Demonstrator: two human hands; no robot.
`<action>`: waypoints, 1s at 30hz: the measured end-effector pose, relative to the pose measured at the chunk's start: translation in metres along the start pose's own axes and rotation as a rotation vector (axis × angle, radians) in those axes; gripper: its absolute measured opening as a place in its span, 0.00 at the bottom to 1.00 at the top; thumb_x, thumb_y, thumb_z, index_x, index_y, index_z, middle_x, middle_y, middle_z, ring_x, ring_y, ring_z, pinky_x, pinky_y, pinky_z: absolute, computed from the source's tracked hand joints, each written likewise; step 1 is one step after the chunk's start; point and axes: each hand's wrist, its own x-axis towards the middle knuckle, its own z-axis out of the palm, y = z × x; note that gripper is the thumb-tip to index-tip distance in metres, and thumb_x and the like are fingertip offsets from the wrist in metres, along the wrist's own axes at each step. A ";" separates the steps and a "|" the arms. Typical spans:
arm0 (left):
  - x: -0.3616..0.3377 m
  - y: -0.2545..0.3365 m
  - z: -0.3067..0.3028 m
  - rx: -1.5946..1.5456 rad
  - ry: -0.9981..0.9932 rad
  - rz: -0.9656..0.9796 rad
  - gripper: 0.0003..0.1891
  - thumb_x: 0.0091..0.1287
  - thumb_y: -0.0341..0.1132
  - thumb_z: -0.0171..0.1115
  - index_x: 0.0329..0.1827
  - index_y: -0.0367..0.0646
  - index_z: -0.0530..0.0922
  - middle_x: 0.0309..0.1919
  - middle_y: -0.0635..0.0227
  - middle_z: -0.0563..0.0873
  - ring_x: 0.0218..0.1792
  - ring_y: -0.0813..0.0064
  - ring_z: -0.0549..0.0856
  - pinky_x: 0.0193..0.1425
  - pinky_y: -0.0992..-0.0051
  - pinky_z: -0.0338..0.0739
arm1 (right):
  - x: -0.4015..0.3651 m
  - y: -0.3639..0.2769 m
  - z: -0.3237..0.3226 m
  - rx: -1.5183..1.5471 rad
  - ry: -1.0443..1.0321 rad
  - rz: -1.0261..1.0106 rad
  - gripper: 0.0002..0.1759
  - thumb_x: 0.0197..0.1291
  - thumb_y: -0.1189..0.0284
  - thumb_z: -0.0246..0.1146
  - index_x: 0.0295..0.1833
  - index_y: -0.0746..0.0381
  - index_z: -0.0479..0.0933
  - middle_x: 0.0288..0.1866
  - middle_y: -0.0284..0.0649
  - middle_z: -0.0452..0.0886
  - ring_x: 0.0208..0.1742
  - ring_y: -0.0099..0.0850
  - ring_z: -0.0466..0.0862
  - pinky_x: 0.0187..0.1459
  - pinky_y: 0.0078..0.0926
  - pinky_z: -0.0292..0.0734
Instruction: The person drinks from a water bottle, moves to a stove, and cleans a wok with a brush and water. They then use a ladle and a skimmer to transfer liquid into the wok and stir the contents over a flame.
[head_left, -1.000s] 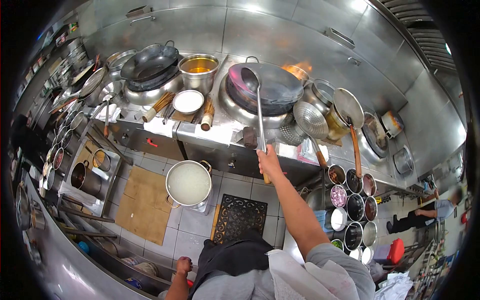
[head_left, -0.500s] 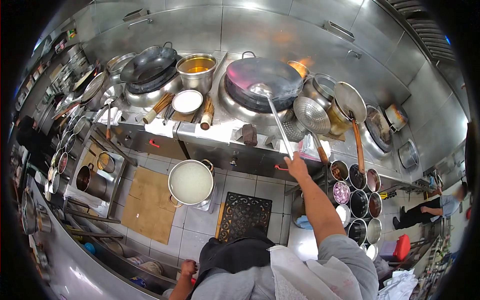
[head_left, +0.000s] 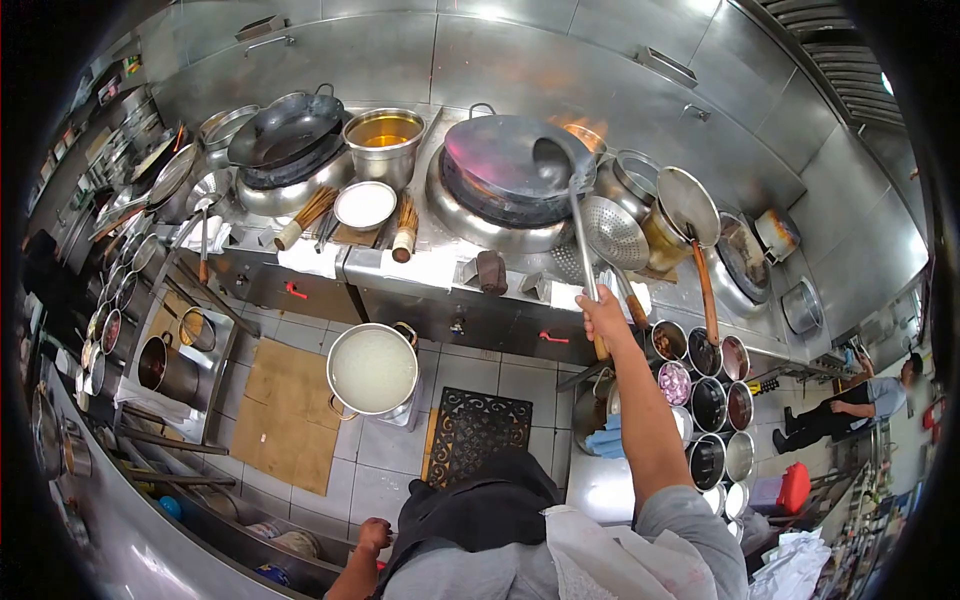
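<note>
My right hand (head_left: 604,314) is wrapped round the handle of a long metal ladle (head_left: 582,238). The ladle's bowl is at the right side of a large dark wok (head_left: 495,155), turned so that a dark hollow shows. That wok sits on a round steel burner stand; I cannot make out any food in it. Low beside my body, my left hand (head_left: 374,536) hangs with its fingers curled and nothing visible in them. To the right of the ladle handle lies a perforated skimmer (head_left: 614,232) with a wooden grip.
Left along the range stand a second wok (head_left: 285,135), a pot of orange-yellow liquid (head_left: 385,142), a white bowl (head_left: 365,206) and bamboo brushes. Flames (head_left: 585,137) show behind. Ingredient tins (head_left: 705,407) stand at my right, a large pot (head_left: 374,368) low ahead. A person (head_left: 848,405) stands far right.
My right hand has drawn the ladle from the wok's middle toward its right rim, turning the bowl. More of its wooden grip shows. The left hand stays low, and the view has shifted slightly.
</note>
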 end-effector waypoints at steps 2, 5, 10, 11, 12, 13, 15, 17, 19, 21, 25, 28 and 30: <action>0.015 0.019 0.002 -0.069 -0.015 0.004 0.09 0.61 0.31 0.57 0.41 0.37 0.78 0.26 0.61 0.80 0.21 0.69 0.79 0.21 0.71 0.73 | -0.017 -0.012 -0.003 0.231 0.000 -0.080 0.22 0.64 0.68 0.62 0.61 0.59 0.66 0.22 0.31 0.68 0.15 0.22 0.69 0.15 0.23 0.66; 0.046 0.082 0.029 -0.262 0.009 0.018 0.08 0.61 0.31 0.57 0.38 0.36 0.78 0.24 0.64 0.80 0.21 0.73 0.78 0.22 0.73 0.71 | -0.055 -0.027 -0.008 0.527 0.011 -0.107 0.18 0.67 0.68 0.59 0.60 0.58 0.68 0.23 0.31 0.69 0.17 0.21 0.70 0.15 0.22 0.65; 0.036 0.333 0.131 -0.170 -0.505 0.274 0.17 0.71 0.45 0.60 0.50 0.41 0.79 0.40 0.68 0.85 0.37 0.80 0.82 0.38 0.79 0.77 | -0.074 0.014 -0.064 0.391 0.210 -0.085 0.19 0.66 0.72 0.59 0.60 0.58 0.67 0.22 0.30 0.67 0.15 0.19 0.67 0.13 0.19 0.64; 0.032 0.374 0.164 -0.218 -0.552 0.323 0.18 0.72 0.46 0.59 0.53 0.41 0.79 0.42 0.66 0.85 0.36 0.80 0.82 0.38 0.80 0.78 | -0.080 0.015 -0.080 0.273 0.246 -0.126 0.19 0.65 0.73 0.59 0.60 0.59 0.67 0.22 0.29 0.67 0.15 0.18 0.67 0.12 0.18 0.64; 0.040 0.408 0.199 -0.182 -0.640 0.342 0.21 0.71 0.49 0.59 0.56 0.41 0.77 0.43 0.66 0.85 0.37 0.79 0.82 0.39 0.79 0.79 | -0.083 0.017 -0.096 0.271 0.243 -0.146 0.19 0.64 0.75 0.59 0.60 0.60 0.67 0.22 0.30 0.67 0.13 0.18 0.66 0.11 0.18 0.63; 0.043 0.442 0.229 -0.108 -0.749 0.393 0.25 0.71 0.52 0.57 0.60 0.42 0.75 0.44 0.64 0.84 0.38 0.76 0.83 0.41 0.77 0.80 | -0.084 0.014 -0.110 0.268 0.242 -0.168 0.18 0.64 0.76 0.59 0.59 0.61 0.67 0.21 0.30 0.67 0.12 0.17 0.65 0.10 0.18 0.62; 0.040 0.498 0.298 -0.119 -0.760 0.329 0.30 0.69 0.56 0.57 0.65 0.44 0.70 0.51 0.62 0.80 0.41 0.70 0.82 0.46 0.67 0.81 | -0.093 -0.001 -0.131 0.322 0.275 -0.199 0.21 0.62 0.77 0.60 0.60 0.63 0.66 0.21 0.31 0.67 0.12 0.18 0.66 0.10 0.18 0.63; 0.043 0.535 0.357 -0.242 -0.756 0.222 0.31 0.66 0.59 0.60 0.62 0.44 0.71 0.52 0.61 0.79 0.41 0.68 0.83 0.46 0.64 0.81 | -0.103 -0.016 -0.150 0.418 0.247 -0.240 0.21 0.62 0.77 0.59 0.61 0.64 0.66 0.23 0.31 0.68 0.13 0.18 0.67 0.11 0.18 0.64; 0.053 0.553 0.413 -0.532 -0.710 0.138 0.30 0.65 0.60 0.60 0.59 0.47 0.71 0.45 0.62 0.80 0.37 0.68 0.83 0.42 0.62 0.82 | -0.099 -0.006 -0.164 0.392 0.339 -0.346 0.22 0.63 0.76 0.58 0.62 0.64 0.65 0.23 0.32 0.68 0.13 0.18 0.67 0.13 0.16 0.64; 0.063 0.566 0.435 -0.716 -0.719 0.039 0.27 0.64 0.60 0.61 0.53 0.47 0.72 0.38 0.62 0.80 0.32 0.68 0.83 0.38 0.62 0.82 | -0.100 0.009 -0.180 0.379 0.379 -0.331 0.22 0.62 0.78 0.58 0.61 0.65 0.65 0.22 0.31 0.67 0.12 0.18 0.67 0.13 0.16 0.63; 0.076 0.589 0.443 -0.875 -0.716 -0.064 0.19 0.64 0.51 0.62 0.43 0.46 0.72 0.28 0.63 0.79 0.25 0.69 0.80 0.29 0.69 0.79 | -0.117 0.026 -0.202 0.345 0.389 -0.262 0.21 0.61 0.81 0.57 0.60 0.65 0.65 0.22 0.31 0.67 0.12 0.18 0.66 0.12 0.16 0.63; 0.078 0.612 0.443 -0.943 -0.681 -0.059 0.09 0.62 0.35 0.62 0.37 0.43 0.71 0.24 0.63 0.78 0.18 0.71 0.77 0.22 0.72 0.74 | -0.120 0.026 -0.206 0.376 0.360 -0.253 0.21 0.60 0.82 0.57 0.60 0.65 0.65 0.21 0.32 0.66 0.11 0.18 0.65 0.12 0.16 0.63; 0.074 0.606 0.431 -0.790 -0.705 0.118 0.08 0.60 0.32 0.61 0.36 0.42 0.71 0.23 0.62 0.77 0.17 0.72 0.75 0.20 0.73 0.72 | -0.116 0.024 -0.207 0.401 0.353 -0.273 0.22 0.60 0.82 0.57 0.60 0.65 0.65 0.22 0.32 0.67 0.11 0.18 0.66 0.12 0.17 0.63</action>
